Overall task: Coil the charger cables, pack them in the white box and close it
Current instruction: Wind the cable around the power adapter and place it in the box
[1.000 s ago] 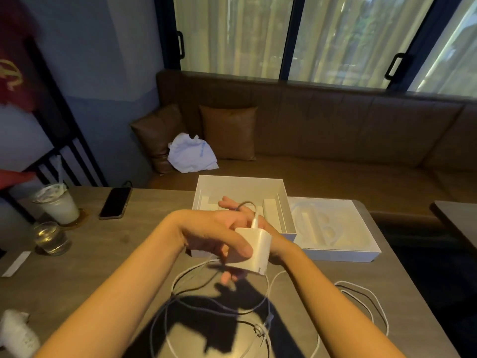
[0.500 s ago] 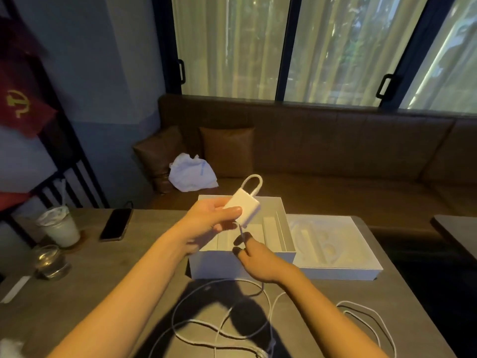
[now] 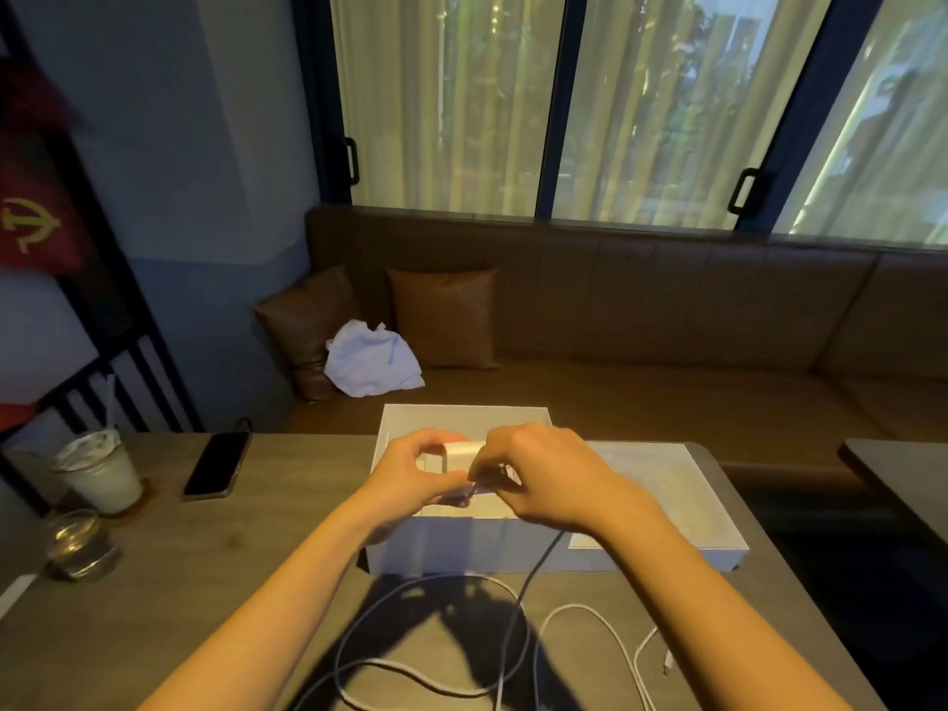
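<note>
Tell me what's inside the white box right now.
Inside the white box, only pale insert dividers show. Both hands, left and right, hold the charger brick above it and cover most of the interior.

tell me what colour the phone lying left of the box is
The phone is black, with a dark glossy face; the head view shows it flat on the table, left of the white box.

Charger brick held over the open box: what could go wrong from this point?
1. The cable runs from the right hand down to loose, uncoiled loops on the table; lowering the charger brick into the white box now could leave cable trailing over the wall.
2. The loops cross each other and may tangle when pulled.
</note>
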`<state>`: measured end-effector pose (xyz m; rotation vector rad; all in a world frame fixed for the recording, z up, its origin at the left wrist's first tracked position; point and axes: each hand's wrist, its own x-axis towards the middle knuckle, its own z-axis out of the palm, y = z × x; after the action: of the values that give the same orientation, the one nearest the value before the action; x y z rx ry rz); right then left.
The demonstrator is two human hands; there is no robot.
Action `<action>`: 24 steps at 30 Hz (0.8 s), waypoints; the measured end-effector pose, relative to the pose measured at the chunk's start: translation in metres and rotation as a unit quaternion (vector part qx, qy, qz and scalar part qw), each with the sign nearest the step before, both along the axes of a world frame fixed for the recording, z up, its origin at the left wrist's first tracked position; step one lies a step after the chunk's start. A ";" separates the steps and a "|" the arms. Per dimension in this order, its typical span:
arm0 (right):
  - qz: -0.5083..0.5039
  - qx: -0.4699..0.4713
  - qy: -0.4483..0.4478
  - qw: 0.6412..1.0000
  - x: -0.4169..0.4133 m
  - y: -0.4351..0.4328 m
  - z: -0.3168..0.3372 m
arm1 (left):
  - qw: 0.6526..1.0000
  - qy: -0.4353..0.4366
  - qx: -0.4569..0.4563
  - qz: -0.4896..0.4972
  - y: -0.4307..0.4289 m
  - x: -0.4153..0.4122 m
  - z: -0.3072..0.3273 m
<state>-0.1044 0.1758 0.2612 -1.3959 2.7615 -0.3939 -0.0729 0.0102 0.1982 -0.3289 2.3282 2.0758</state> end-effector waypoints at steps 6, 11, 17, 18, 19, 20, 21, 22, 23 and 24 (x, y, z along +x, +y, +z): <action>-0.021 -0.132 -0.117 0.984 -0.027 0.007 0.014 | 0.993 -0.032 0.064 -0.098 -0.002 0.005 0.012; -0.055 -0.272 -0.204 0.939 -0.047 0.016 0.018 | 0.974 -0.047 0.144 -0.168 -0.006 0.010 0.024; -0.105 -0.373 -0.310 0.868 -0.044 0.005 -0.015 | 0.950 0.027 0.269 -0.154 0.008 0.007 0.038; -0.129 -0.365 -0.331 0.860 -0.041 0.001 -0.024 | 0.950 0.051 0.287 -0.115 0.011 0.002 0.041; -0.149 -0.342 -0.344 0.862 -0.037 -0.003 -0.031 | 0.955 0.074 0.278 -0.066 0.013 -0.003 0.045; -0.155 -0.310 -0.340 0.874 -0.034 -0.006 -0.036 | 0.967 0.094 0.235 -0.013 0.014 -0.009 0.047; -0.143 -0.271 -0.317 0.897 -0.031 -0.008 -0.039 | 0.979 0.107 0.171 0.036 0.013 -0.014 0.048; -0.123 -0.229 -0.283 0.923 -0.029 -0.009 -0.040 | 0.985 0.113 0.111 0.072 0.011 -0.020 0.047; -0.104 -0.184 -0.238 0.948 -0.027 -0.009 -0.039 | 0.986 0.112 0.077 0.093 0.009 -0.024 0.045; -0.096 -0.141 -0.186 0.968 -0.026 -0.007 -0.037 | 0.987 0.107 0.065 0.105 0.007 -0.026 0.044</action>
<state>-0.1305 0.1685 0.2244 -0.9652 2.5995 -0.9779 -0.0991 0.0172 0.2422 -0.3833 2.3448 2.4625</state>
